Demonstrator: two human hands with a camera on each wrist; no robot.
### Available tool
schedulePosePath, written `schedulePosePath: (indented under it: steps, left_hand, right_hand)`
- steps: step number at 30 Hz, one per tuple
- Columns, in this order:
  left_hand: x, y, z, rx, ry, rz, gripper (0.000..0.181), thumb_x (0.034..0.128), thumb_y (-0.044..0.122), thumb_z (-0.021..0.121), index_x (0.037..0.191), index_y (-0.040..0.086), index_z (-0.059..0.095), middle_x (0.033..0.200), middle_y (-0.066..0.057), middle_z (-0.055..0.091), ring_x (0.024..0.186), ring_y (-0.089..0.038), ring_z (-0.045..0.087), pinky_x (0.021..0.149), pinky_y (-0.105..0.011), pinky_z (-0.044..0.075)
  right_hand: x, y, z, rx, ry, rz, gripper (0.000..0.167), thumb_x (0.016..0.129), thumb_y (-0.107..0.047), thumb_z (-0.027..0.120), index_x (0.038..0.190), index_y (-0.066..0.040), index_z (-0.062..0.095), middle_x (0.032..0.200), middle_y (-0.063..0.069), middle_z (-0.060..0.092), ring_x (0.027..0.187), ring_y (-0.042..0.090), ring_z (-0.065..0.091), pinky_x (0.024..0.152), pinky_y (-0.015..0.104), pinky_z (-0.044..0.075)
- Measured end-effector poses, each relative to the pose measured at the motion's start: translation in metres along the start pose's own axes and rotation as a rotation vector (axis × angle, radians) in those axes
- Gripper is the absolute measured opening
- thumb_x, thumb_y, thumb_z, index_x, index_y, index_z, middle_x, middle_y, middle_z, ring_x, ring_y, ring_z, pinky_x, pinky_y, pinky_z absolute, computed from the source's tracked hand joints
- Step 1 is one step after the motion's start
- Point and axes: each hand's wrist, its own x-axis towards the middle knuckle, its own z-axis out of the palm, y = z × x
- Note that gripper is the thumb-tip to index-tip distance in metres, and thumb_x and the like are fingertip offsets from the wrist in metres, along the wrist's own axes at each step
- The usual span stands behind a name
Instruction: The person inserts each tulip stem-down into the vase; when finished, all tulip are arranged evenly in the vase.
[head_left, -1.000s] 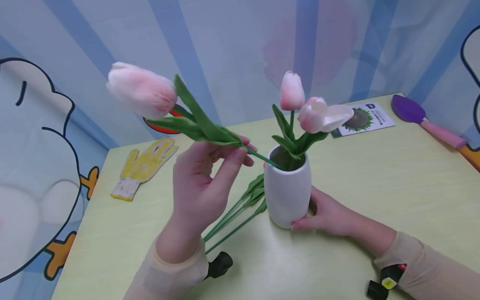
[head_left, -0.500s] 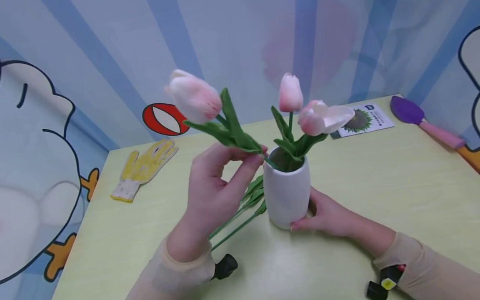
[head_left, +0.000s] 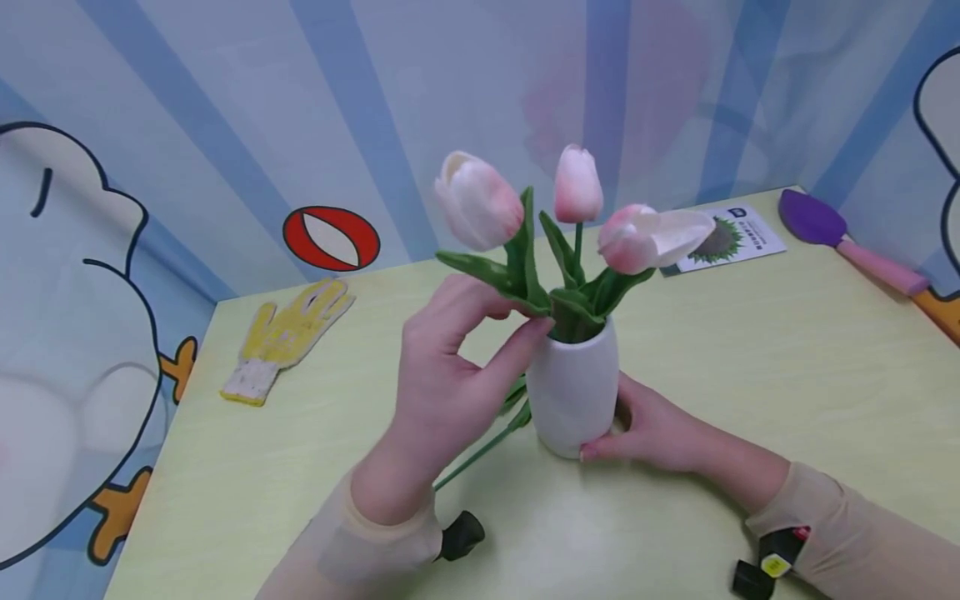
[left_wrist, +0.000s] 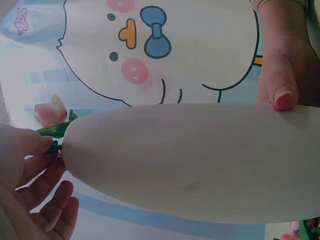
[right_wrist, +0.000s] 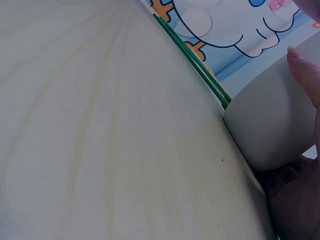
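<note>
A white vase [head_left: 573, 392] stands upright on the table, with two pink-and-white tulips, one closed [head_left: 578, 185] and one with a spread petal [head_left: 652, 237], rising from its mouth. At the rim's left side my left hand [head_left: 457, 375] pinches a third tulip [head_left: 480, 200] by its stem just under the leaves; the lower stem is inside the vase, out of sight. My right hand [head_left: 652, 425] grips the vase low on its right side, thumb in front. In the left wrist view the vase [left_wrist: 190, 160] lies across the picture, the left fingers at its mouth.
Green flower stems [head_left: 483, 450] lie on the table behind the left wrist, partly hidden by hand and vase. A yellow-and-white work glove [head_left: 288, 337] lies at left. At the back right are a printed card [head_left: 738, 240] and a purple spatula with a pink handle [head_left: 817, 221].
My left hand has moved right with its tulip, which now stands more upright, its stem deeper in the vase. The right hand has kept its hold on the vase without moving.
</note>
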Motion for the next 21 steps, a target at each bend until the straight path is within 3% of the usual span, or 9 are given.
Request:
schedulePosePath:
  steps: [7,13,21]
  left_hand:
    - [-0.0010,-0.0011,0.0044,0.055,-0.011,-0.006,0.021,0.0880,0.006,0.080,0.109,0.006,0.077,0.103,-0.005,0.074,0.101,-0.019,0.062,0.091,-0.036,0.051]
    - [-0.0046,-0.0039,0.0066,0.116,-0.012,-0.040,0.017,0.0881,0.008,0.080,0.105,0.007,0.079,0.106,-0.005,0.069,0.103,-0.021,0.057,0.088,-0.035,0.048]
    - [-0.0049,-0.0023,0.0078,0.123,-0.028,-0.073,0.011,0.0892,0.010,0.080,0.099,0.006,0.079,0.105,-0.004,0.067,0.104,-0.020,0.056,0.089,-0.035,0.048]
  right_hand:
    - [0.0007,-0.0011,0.0003,-0.004,0.001,-0.005,0.091,0.083,-0.024,0.088,0.156,-0.018,0.033,0.151,0.009,0.050,0.137,0.035,0.050,0.115,0.063,0.035]
    - [0.0008,-0.0022,0.0008,-0.017,0.005,0.003,0.091,0.083,-0.026,0.088,0.156,-0.018,0.033,0.151,0.009,0.050,0.137,0.035,0.050,0.116,0.063,0.036]
    - [0.0009,-0.0015,0.0009,-0.002,-0.002,0.008,0.091,0.083,-0.025,0.088,0.155,-0.019,0.033,0.151,0.009,0.050,0.137,0.035,0.050,0.115,0.063,0.037]
